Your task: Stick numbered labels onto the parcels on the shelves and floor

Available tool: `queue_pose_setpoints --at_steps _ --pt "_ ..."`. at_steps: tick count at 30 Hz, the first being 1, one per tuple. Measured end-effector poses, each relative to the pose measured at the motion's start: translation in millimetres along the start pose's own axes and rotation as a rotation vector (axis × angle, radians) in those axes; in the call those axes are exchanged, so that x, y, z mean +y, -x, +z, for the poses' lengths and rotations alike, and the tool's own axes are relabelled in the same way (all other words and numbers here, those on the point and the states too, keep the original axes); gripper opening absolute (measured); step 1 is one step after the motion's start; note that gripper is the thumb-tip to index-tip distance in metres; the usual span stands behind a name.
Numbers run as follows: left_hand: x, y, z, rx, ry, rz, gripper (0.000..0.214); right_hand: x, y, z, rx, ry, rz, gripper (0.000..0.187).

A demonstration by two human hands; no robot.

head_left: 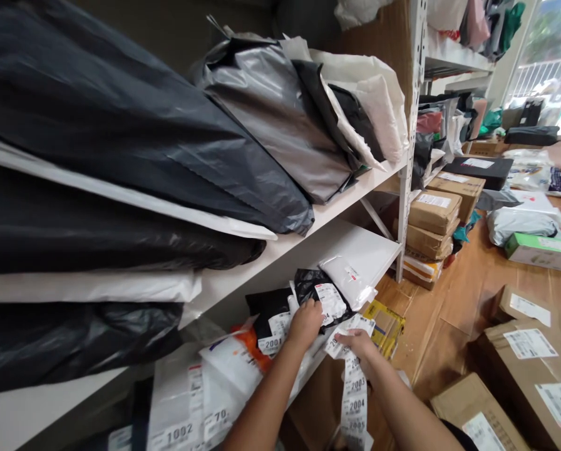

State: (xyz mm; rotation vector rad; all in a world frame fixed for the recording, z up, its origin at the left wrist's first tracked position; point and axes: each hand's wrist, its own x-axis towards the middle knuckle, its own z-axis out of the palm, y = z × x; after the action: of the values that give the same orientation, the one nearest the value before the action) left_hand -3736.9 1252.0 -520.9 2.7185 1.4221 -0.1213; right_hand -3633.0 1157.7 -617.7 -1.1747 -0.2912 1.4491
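My left hand point(305, 322) is closed at the near edge of a black plastic parcel point(311, 282), its curled fingers beside the white shipping label point(330, 302); the fingertips are partly hidden. My right hand point(359, 344) pinches a strip of white numbered labels point(355, 394). The strip hangs down, showing 2003, 2004 and 2005. Just left of my left hand lies another black parcel point(262, 307) with a 2001 label point(273, 344). Behind the nearer black parcel, a white padded parcel point(349, 280) rests on the lower shelf.
Large black and grey bags point(134, 138) fill the upper shelf point(350, 203), overhanging its edge. A white upright point(408, 150) stands at the shelf's end. White bags point(177, 388) lie at lower left. Labelled cardboard boxes point(510, 344) stand on the wooden floor at right, and a yellow parcel point(386, 326) is near my right hand.
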Motion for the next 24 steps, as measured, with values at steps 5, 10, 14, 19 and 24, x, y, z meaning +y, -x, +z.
queue_pose_setpoints --at_steps 5,10,14,19,24 --pt "-7 9 -4.2 0.056 0.055 0.011 0.033 -41 2 -38 -0.126 0.082 -0.098 0.047" --pt "13 16 -8.5 0.16 0.078 -0.029 0.034 -71 -10 -62 -0.04 0.066 -0.261 0.056" --pt "58 8 15.4 0.349 0.665 -0.128 0.035 -67 -14 -55 -0.069 -0.038 -0.297 0.058" --pt "85 -4 60.1 0.289 1.152 -0.283 0.031 -64 -13 -48 -0.098 -0.12 -0.353 0.048" --pt "85 -3 76.9 0.466 1.198 -0.376 0.041 -69 -18 -53 -0.072 -0.023 -0.391 0.049"
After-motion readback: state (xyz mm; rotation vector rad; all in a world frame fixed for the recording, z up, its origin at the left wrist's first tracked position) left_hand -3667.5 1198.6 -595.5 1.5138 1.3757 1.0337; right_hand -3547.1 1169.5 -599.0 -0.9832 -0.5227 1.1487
